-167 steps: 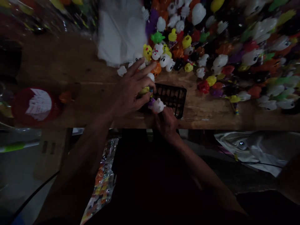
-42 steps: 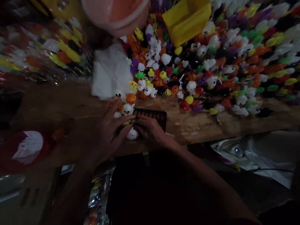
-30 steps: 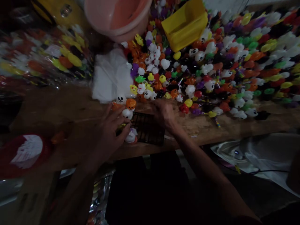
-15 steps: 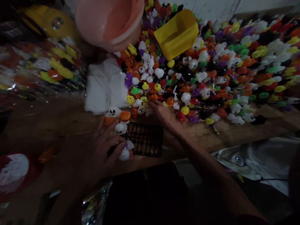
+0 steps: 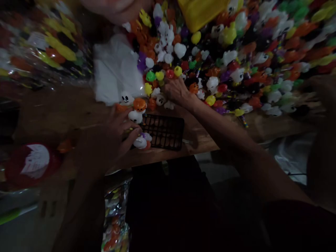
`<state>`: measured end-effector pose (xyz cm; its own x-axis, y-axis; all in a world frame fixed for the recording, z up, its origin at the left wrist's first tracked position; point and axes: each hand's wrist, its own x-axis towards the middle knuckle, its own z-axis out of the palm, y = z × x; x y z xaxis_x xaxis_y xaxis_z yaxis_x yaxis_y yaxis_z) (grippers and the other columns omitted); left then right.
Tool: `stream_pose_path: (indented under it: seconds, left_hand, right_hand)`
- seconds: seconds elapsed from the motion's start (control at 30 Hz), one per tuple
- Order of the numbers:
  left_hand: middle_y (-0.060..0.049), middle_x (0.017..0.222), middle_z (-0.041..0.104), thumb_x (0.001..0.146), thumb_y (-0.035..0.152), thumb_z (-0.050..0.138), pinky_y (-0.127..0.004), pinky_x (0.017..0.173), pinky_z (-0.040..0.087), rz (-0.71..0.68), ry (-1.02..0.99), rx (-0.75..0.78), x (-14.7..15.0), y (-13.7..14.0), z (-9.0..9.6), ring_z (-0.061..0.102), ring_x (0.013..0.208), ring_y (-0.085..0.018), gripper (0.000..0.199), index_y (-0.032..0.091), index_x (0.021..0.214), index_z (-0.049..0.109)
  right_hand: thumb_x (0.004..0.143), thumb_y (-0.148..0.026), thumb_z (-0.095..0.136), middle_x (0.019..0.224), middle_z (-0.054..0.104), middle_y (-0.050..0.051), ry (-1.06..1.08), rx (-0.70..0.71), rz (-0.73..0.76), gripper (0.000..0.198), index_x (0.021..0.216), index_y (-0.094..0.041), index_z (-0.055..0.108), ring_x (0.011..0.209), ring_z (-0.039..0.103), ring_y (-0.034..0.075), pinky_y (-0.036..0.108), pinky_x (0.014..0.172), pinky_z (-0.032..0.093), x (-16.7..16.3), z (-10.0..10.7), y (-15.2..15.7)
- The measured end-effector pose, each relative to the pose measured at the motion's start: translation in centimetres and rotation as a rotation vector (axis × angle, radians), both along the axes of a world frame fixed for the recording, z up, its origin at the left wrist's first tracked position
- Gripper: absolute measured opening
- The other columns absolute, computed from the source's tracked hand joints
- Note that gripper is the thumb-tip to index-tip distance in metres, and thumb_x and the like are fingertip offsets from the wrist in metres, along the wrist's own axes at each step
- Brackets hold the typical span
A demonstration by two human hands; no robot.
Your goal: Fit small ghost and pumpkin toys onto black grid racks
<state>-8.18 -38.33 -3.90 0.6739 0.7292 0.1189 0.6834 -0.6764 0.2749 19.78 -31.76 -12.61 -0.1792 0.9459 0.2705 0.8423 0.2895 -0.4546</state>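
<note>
Your left hand (image 5: 119,133) pinches small toys (image 5: 140,141) mid-frame by the black tray (image 5: 182,134), probably so they don't scatter; can't tell your right hand's (image 5: 178,91) grip, upper-centre toy pile (image 5: 212,84).

We see glossy plastic toys (image 5: 229,57) at one o'clock, wood table (image 5: 47,108), plastic tray (image 5: 182,130), shiny film bag (image 5: 58,45) at ten.

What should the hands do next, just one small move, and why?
Probably the right hand should lift one piece from the toy pile. It is down at the pile's near edge, though its grip is hard to see. The left hand is at the toys by the left end of the black rack, whose other cells look open.
</note>
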Motion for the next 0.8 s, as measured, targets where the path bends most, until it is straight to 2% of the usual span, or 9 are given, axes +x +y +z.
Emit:
stream_pose_path:
  seconds: [0.13, 0.27, 0.37, 0.47, 0.57, 0.67, 0.8]
  left_hand:
    - [-0.006, 0.139, 0.064, 0.101, 0.039, 0.046, -0.059, 0.125, 0.035, -0.039, -0.004, -0.045, -0.1, 0.4, 0.0, 0.048, 0.143, -0.032, 0.03, 0.023, 0.09, 0.068]
    - [-0.001, 0.149, 0.057, 0.101, 0.037, 0.048, -0.058, 0.126, 0.032, -0.036, -0.022, -0.044, -0.6, 0.3, -0.2, 0.049, 0.142, -0.031, 0.024, 0.026, 0.094, 0.068]
    - [0.0, 0.152, 0.055, 0.1, 0.036, 0.049, -0.058, 0.126, 0.032, -0.035, -0.036, -0.068, -0.7, 0.1, -0.1, 0.051, 0.141, -0.031, 0.022, 0.026, 0.097, 0.068]
    - [-0.002, 0.152, 0.055, 0.1, 0.036, 0.047, -0.06, 0.128, 0.027, -0.019, -0.018, -0.074, -0.4, -0.1, 0.1, 0.044, 0.147, -0.033, 0.024, 0.024, 0.096, 0.067]
    - [-0.004, 0.146, 0.06, 0.1, 0.037, 0.045, -0.059, 0.128, 0.027, 0.029, -0.028, -0.089, 0.0, -0.3, 0.2, 0.042, 0.148, -0.032, 0.027, 0.023, 0.095, 0.067]
    - [-0.003, 0.137, 0.066, 0.101, 0.038, 0.044, -0.055, 0.128, 0.03, 0.028, -0.028, -0.1, 0.1, -0.3, 0.2, 0.04, 0.15, -0.029, 0.028, 0.024, 0.096, 0.068]
    - [-0.001, 0.146, 0.06, 0.099, 0.037, 0.047, -0.054, 0.128, 0.032, 0.005, -0.027, -0.093, -0.1, -0.1, 0.1, 0.042, 0.148, -0.027, 0.025, 0.026, 0.099, 0.069]
  right_hand:
    - [0.106, -0.016, 0.035, 0.131, 0.064, 0.014, -0.111, -0.046, -0.017, 0.037, 0.096, -0.005, 0.068, 0.12, 0.061, 0.019, 0.027, 0.087, 0.043, 0.2, 1.8, -0.1]
    - [0.102, -0.028, 0.053, 0.105, 0.072, 0.007, 0.115, -0.057, -0.126, 0.022, 0.11, -0.013, 0.067, 0.098, 0.066, 0.017, 0.028, 0.077, 0.044, -0.6, 2.8, -4.6]
    - [0.097, -0.029, 0.061, 0.094, 0.072, 0.007, 0.303, -0.133, -0.09, 0.022, 0.112, -0.013, 0.065, 0.084, 0.064, 0.019, 0.03, 0.074, 0.046, -2.3, 1.9, -9.1]
    - [0.098, -0.025, 0.057, 0.097, 0.074, 0.007, 0.543, -0.194, 0.031, 0.018, 0.104, -0.014, 0.07, 0.087, 0.066, 0.019, 0.03, 0.08, 0.049, -4.0, 0.5, -11.7]
    - [0.096, -0.024, 0.06, 0.099, 0.075, 0.006, 0.699, -0.219, 0.051, 0.018, 0.102, -0.014, 0.074, 0.09, 0.067, 0.018, 0.03, 0.082, 0.05, -5.0, -0.2, -12.3]
    - [0.095, -0.026, 0.063, 0.097, 0.077, 0.004, 0.767, -0.223, 0.026, 0.02, 0.1, -0.013, 0.077, 0.09, 0.068, 0.018, 0.028, 0.082, 0.051, -5.8, -0.4, -12.5]
    - [0.091, -0.022, 0.066, 0.094, 0.077, 0.003, 0.805, -0.237, 0.027, 0.018, 0.099, -0.014, 0.079, 0.092, 0.069, 0.018, 0.027, 0.084, 0.051, -7.0, -1.0, -11.9]
